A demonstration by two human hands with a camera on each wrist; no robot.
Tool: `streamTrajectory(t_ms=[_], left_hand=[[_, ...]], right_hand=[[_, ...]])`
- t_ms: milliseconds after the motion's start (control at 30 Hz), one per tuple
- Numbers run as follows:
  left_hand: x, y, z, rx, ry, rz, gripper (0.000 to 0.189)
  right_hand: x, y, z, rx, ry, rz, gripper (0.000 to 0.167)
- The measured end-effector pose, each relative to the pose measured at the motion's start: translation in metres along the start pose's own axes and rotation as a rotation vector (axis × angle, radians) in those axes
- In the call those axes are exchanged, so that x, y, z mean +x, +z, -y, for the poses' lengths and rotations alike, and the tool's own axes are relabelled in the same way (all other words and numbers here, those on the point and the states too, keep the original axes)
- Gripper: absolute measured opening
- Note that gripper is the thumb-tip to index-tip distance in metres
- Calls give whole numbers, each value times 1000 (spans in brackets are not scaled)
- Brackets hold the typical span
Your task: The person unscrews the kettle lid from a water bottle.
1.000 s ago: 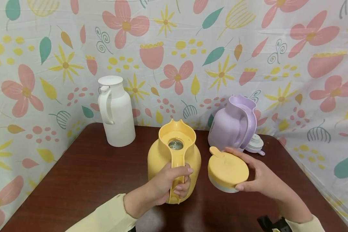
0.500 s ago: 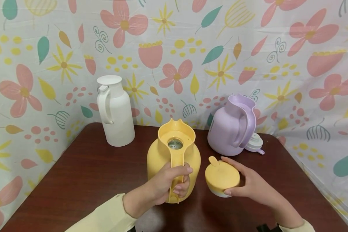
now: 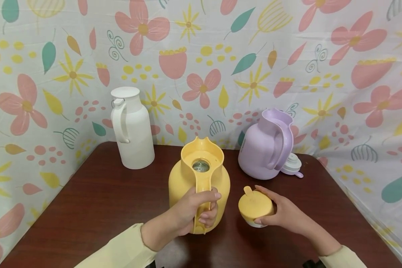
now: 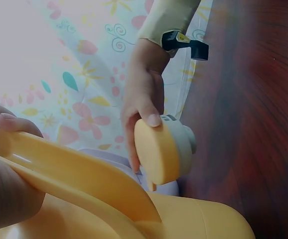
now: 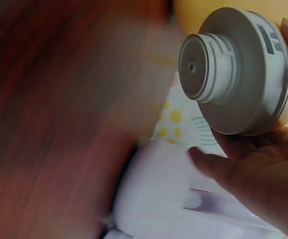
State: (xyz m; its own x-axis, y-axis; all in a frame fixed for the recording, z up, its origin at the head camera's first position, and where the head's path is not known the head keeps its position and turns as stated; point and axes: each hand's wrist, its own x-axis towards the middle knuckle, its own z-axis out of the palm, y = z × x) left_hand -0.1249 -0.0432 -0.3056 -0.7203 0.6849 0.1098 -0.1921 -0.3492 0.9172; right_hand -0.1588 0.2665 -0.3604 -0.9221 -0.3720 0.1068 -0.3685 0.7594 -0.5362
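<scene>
A yellow thermos jug (image 3: 177, 182) stands on the dark red-brown table with its mouth uncovered, the glass-lined opening showing. My left hand (image 3: 195, 208) grips its handle (image 4: 84, 174), fingers curled round it. To the right of the jug, my right hand (image 3: 281, 210) holds the yellow jug lid (image 3: 254, 204) by its edge between thumb and fingers, a small tab pointing up. The right wrist view shows the lid's pale underside with a threaded plug (image 5: 204, 67). In the left wrist view the lid hangs above the tabletop, beyond the handle.
A white thermos jug (image 3: 135, 134) with its lid on stands at the back left. At the back right is a lilac jug (image 3: 256, 152) without its lid; a white-and-lilac lid (image 3: 292, 163) lies beside it. A floral curtain (image 3: 201, 44) hangs behind the table (image 3: 87, 208).
My right hand has brought the lid a little left and lower, and tipped its top more level. My left hand stays on the jug's handle.
</scene>
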Motion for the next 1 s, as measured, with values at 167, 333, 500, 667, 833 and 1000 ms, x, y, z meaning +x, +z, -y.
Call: streamTrajectory(t_ms=[167, 333, 500, 667, 833, 1000], left_hand=[[0, 0, 0, 6, -16, -2, 33], [0, -1, 0, 14, -43, -14, 33], [1, -1, 1, 25, -31, -3, 33], [0, -2, 0, 26, -20, 1, 32], [-1, -1, -1, 15, -32, -8, 32], [0, 0, 1, -3, -9, 14, 31]], right_hand=[[1, 3, -8, -6, 13, 41, 91], [0, 5, -9, -47, -28, 28, 92], [2, 1, -2, -76, -30, 40, 89], [8, -1, 7, -125, -37, 112, 85], [14, 5, 10, -203, -107, 126, 81], [18, 13, 14, -250, -117, 141, 83]])
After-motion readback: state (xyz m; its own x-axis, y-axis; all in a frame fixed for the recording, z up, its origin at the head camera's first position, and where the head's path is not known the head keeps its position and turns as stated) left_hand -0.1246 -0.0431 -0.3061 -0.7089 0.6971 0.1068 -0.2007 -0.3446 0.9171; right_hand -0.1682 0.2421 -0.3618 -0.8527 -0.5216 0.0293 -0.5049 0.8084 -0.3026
